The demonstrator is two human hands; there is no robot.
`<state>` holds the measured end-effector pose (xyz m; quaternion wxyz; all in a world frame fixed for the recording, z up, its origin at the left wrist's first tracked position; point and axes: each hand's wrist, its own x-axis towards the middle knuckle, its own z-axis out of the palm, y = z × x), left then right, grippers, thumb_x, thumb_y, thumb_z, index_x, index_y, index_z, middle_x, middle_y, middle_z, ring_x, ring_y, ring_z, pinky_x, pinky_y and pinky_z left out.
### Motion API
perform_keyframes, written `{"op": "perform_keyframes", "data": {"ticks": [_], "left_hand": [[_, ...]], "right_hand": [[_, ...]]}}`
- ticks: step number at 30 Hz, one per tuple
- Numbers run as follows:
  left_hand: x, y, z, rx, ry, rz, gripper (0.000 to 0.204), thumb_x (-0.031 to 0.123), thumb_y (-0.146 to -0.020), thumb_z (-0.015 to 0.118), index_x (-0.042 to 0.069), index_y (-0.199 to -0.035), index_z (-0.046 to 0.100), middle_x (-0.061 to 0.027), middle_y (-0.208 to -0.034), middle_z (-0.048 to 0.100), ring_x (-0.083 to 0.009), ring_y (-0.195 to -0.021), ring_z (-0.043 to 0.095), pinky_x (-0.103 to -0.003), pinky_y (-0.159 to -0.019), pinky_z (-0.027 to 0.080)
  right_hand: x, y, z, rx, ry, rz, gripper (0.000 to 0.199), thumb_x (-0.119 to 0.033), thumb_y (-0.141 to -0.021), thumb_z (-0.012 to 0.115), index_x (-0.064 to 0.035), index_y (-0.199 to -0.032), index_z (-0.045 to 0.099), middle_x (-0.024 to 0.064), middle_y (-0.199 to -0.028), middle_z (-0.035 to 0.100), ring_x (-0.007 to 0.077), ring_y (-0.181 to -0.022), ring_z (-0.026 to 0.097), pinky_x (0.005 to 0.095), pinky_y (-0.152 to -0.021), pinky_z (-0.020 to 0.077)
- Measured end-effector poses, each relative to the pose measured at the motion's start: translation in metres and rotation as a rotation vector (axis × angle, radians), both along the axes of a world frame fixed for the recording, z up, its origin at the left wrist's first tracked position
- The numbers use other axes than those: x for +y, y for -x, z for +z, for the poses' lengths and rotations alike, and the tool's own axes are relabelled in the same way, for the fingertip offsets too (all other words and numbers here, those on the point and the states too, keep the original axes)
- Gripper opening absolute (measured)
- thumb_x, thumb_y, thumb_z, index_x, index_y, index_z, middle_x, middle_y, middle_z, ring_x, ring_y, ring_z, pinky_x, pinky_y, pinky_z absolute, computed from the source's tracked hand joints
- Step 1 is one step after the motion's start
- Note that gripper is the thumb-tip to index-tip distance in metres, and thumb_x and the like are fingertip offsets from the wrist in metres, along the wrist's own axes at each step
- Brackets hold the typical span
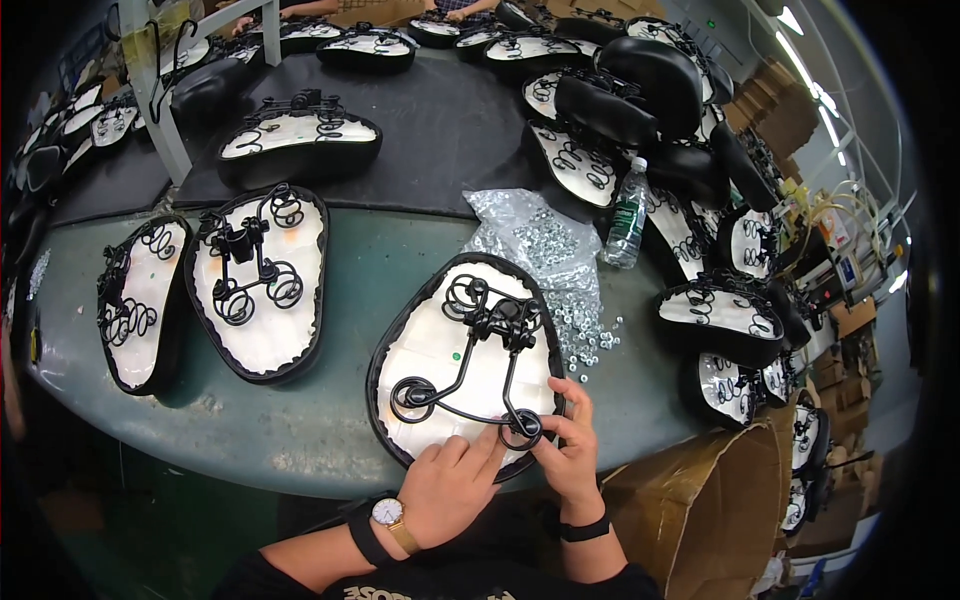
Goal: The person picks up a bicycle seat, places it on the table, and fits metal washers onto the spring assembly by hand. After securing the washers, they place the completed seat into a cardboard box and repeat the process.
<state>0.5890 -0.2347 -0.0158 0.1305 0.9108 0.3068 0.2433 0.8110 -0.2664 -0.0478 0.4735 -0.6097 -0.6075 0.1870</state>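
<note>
An upside-down bicycle saddle (470, 375) lies in front of me on the green bench, its white underside up and its black rim around it. A black wire frame with coil springs is mounted on it. At the near right coil spring (520, 430) both my hands meet. My left hand (455, 485) rests over the saddle's near edge, fingers bent and its index fingertip at the coil; what it may pinch is hidden. My right hand (570, 445) grips the same coil from the right with thumb and index finger, another finger raised along the saddle's rim.
A clear plastic bag (530, 235) spills small metal nuts (583, 335) beside the saddle. Near it stands a water bottle (628, 215). Two upturned saddles (260, 290) lie at left; piled saddles (640, 90) fill the right. A cardboard box (700, 490) sits below the bench's right edge.
</note>
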Motion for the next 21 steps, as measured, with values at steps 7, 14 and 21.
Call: {"op": "perform_keyframes", "data": {"ticks": [7,14,21], "left_hand": [[0.005,0.0,-0.003,0.023,-0.068,-0.042,0.061,0.025,-0.077,0.079,0.0,-0.132,0.068,-0.0098,-0.138,0.064,-0.0175,-0.088,0.056,-0.029,-0.066,0.046],[0.002,-0.008,-0.001,0.125,-0.231,-0.002,0.051,0.021,-0.082,0.07,-0.002,-0.128,0.07,-0.0104,-0.136,0.066,-0.0151,-0.085,0.056,-0.029,-0.061,0.042],[-0.006,-0.012,-0.004,0.005,-0.07,0.075,0.074,0.036,-0.07,0.088,0.002,-0.132,0.066,-0.015,-0.132,0.066,-0.0225,-0.09,0.064,-0.037,-0.074,0.047]], "right_hand": [[0.003,0.008,0.004,-0.098,-0.005,-0.062,0.014,-0.009,-0.075,0.085,-0.0076,-0.088,0.08,0.0152,-0.144,0.06,0.0412,-0.139,0.048,0.0514,-0.116,0.0384],[0.004,0.001,0.003,-0.113,0.007,-0.05,0.016,-0.008,-0.074,0.087,-0.0082,-0.089,0.08,0.0145,-0.142,0.06,0.0415,-0.139,0.049,0.0506,-0.115,0.0387],[0.008,0.009,0.005,-0.068,-0.004,-0.014,0.017,-0.01,-0.079,0.087,-0.008,-0.095,0.081,0.0162,-0.148,0.058,0.0423,-0.144,0.045,0.0502,-0.117,0.0382]]}}
